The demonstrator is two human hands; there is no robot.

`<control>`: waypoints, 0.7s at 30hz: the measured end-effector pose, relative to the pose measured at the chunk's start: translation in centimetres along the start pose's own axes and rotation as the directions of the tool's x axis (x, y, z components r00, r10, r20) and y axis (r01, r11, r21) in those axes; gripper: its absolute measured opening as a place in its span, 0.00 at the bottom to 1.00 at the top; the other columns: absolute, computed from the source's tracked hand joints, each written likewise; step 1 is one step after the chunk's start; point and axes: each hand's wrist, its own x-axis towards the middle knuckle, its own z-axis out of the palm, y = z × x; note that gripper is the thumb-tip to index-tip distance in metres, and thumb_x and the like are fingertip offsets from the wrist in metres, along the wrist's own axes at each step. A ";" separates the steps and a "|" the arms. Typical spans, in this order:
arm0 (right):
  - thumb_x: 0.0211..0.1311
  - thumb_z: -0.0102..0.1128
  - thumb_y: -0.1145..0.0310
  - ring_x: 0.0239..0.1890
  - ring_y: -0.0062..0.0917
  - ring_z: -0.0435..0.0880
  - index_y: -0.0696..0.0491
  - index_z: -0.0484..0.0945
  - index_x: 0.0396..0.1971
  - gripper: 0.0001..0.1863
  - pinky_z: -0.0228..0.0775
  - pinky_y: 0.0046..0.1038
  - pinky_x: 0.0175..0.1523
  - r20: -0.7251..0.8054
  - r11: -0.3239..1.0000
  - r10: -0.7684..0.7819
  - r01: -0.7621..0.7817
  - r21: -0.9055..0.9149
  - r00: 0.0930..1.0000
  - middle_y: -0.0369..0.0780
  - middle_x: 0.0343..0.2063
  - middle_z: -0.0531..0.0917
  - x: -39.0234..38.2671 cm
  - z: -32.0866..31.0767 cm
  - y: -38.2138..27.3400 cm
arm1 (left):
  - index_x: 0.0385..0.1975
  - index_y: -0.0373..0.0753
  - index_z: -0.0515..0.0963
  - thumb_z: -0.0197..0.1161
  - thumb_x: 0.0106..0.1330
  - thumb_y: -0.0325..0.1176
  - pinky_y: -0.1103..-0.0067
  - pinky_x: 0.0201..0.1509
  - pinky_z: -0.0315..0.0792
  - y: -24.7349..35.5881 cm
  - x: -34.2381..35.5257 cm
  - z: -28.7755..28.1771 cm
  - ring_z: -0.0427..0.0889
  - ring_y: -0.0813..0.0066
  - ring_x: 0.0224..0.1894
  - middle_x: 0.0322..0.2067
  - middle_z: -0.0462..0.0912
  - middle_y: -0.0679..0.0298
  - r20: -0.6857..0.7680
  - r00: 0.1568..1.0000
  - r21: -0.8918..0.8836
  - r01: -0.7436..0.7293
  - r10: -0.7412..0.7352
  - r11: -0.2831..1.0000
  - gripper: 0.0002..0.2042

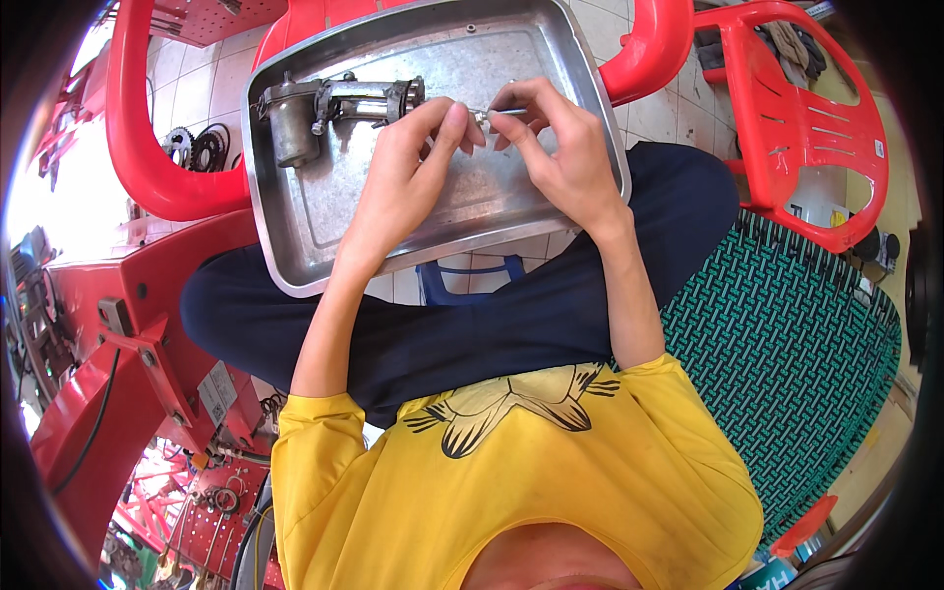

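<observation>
Forearms [339,315] of a seated person extend from yellow sleeves [320,433] and converge over a shallow metal tray [482,202], with both wrists raised and the fingers turned inward. The right hand [570,157] pinches a slim metal piece [511,112] between thumb and forefinger, its remaining fingers curled behind. The left hand [405,172] faces it from the opposite side, thumb and forefinger brought close together near the inner end of the piece; whether these tips also grip it cannot be told, as the fingers hide any contact. The piece is held over the upper middle part of the tray. Just beside the left hand lies a metal assembly [369,100] (a dull cylinder [295,128] forms its left end). A tiny metal part [471,29] lies near the far rim. Red chair arms [133,108] flank the tray.
</observation>
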 end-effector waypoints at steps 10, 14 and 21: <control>0.68 0.67 0.65 0.31 0.32 0.89 0.52 0.80 0.43 0.10 0.78 0.30 0.35 -0.027 0.992 -0.011 0.007 -0.124 1.000 0.41 0.31 0.88 -0.2 0.1 0.5 | 0.36 0.35 0.78 0.53 0.82 0.41 0.81 0.33 0.65 0.3 -0.1 0.0 0.69 0.83 0.28 0.27 0.78 0.69 0.058 0.998 0.067 0.009 -0.013 0.998 0.17; 0.68 0.67 0.67 0.31 0.29 0.90 0.51 0.80 0.43 0.09 0.77 0.29 0.33 0.018 0.992 -0.053 0.055 -0.113 0.998 0.39 0.32 0.87 -0.1 -0.1 -0.4 | 0.36 0.34 0.78 0.54 0.81 0.39 0.82 0.32 0.65 0.1 -0.1 0.0 0.67 0.83 0.26 0.25 0.77 0.69 0.069 0.996 0.035 0.058 -0.060 0.998 0.15; 0.68 0.67 0.68 0.30 0.26 0.89 0.52 0.79 0.42 0.08 0.76 0.28 0.32 0.019 0.993 -0.084 0.086 -0.082 0.996 0.37 0.33 0.86 0.0 -0.1 -0.2 | 0.37 0.33 0.78 0.61 0.76 0.33 0.83 0.34 0.69 0.0 -0.1 0.1 0.74 0.84 0.31 0.30 0.79 0.68 -0.015 0.998 0.075 -0.059 0.060 0.995 0.09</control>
